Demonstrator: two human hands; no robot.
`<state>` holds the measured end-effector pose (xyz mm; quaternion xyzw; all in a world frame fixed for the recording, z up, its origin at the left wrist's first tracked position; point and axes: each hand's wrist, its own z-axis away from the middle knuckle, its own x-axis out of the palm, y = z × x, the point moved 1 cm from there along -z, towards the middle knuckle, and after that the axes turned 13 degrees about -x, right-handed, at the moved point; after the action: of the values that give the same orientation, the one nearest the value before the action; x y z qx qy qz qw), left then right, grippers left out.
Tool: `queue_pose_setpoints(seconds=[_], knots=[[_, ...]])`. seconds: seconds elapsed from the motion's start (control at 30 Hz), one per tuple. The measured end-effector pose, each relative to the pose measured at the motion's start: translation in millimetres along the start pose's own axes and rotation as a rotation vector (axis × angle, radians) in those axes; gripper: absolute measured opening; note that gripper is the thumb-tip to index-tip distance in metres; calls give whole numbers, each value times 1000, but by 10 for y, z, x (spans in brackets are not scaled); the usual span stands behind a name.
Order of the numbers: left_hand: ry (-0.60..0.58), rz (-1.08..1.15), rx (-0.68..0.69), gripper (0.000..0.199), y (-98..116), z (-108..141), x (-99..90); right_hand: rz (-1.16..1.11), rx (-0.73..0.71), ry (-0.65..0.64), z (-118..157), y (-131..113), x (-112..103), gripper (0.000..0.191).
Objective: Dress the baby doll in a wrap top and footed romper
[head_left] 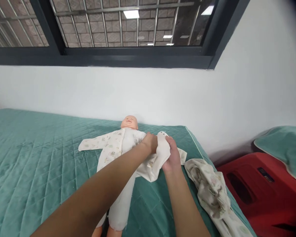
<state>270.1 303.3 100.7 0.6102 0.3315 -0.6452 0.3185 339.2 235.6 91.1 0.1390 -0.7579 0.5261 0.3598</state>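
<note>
A baby doll (129, 122) lies on its back on the green quilted mattress, its head toward the wall and its body in white fabric. One side of a white printed baby shirt (111, 154) covers the doll, with that sleeve stretched out left. My left hand (150, 142) is closed by the doll's shoulder, against the shirt's other side; its fingertips and whatever they grip are hidden. My right hand (173, 154) grips bunched white cloth of the shirt, thumb on top. The doll's arm on this side is out of sight.
Crumpled printed baby clothing (210, 187) lies at the right edge of the quilted mattress (39, 164). Beyond that edge stands a red plastic chair or stool (263, 191), partly under green cloth (283, 148). A white wall (88, 89) and a barred window (128, 29) are behind.
</note>
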Motion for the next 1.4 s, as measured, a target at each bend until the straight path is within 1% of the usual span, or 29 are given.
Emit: queue_pose_setpoints(seconds=[0.07,0.1,0.2,0.3,0.33,0.4,0.47,0.53,0.6,0.67,0.73,0.8,0.83,0.9,0.97,1.07,1.1,1.17,1.23,1.3,1.33,1.4], knots=[[12,23,-34,38,-73,34,-46,-22,48,0,59,54,74,23],[19,37,-52,41,-137,59,-79,-20,59,-4,87,68,104,25],[29,86,-107,35,-436,166,-210,51,58,-61,176,115,190,30],[44,158,-169,27,-812,313,-360,152,107,-190,275,225,284,28],[59,181,-185,29,-927,367,-406,188,121,-248,304,265,313,28],[95,276,-200,40,-1106,469,-477,265,136,-376,352,323,356,31],[82,446,-202,43,-1204,549,-504,354,158,-493,386,330,381,37],[17,601,-215,47,-1224,587,-484,428,197,-588,411,283,397,39],[-10,648,-254,55,-1193,580,-435,464,230,-653,421,202,408,40],[42,642,-300,48,-1149,541,-381,472,235,-709,408,123,408,39],[122,656,-349,35,-1120,494,-334,531,182,-711,361,70,378,32],[195,686,-404,24,-1121,456,-300,689,97,-683,300,48,320,26],[229,706,-434,21,-1134,443,-287,782,70,-683,277,45,290,27],[281,752,-488,18,-1178,424,-266,907,71,-733,265,46,258,29],[321,804,-536,18,-1238,410,-244,903,161,-833,311,45,274,29],[373,883,-607,20,-1334,396,-197,789,335,-952,433,30,358,28],[387,908,-626,21,-1361,396,-178,757,371,-973,468,25,385,27],[408,947,-653,24,-1400,404,-137,715,386,-977,506,25,419,24],[425,967,-657,25,-1417,419,-101,697,350,-941,499,45,423,22],[441,967,-638,27,-1415,439,-78,714,241,-858,460,84,413,22],[447,963,-624,27,-1412,454,-73,741,149,-805,437,108,407,22],[469,961,-604,25,-1412,509,-68,818,-90,-728,402,161,403,18]])
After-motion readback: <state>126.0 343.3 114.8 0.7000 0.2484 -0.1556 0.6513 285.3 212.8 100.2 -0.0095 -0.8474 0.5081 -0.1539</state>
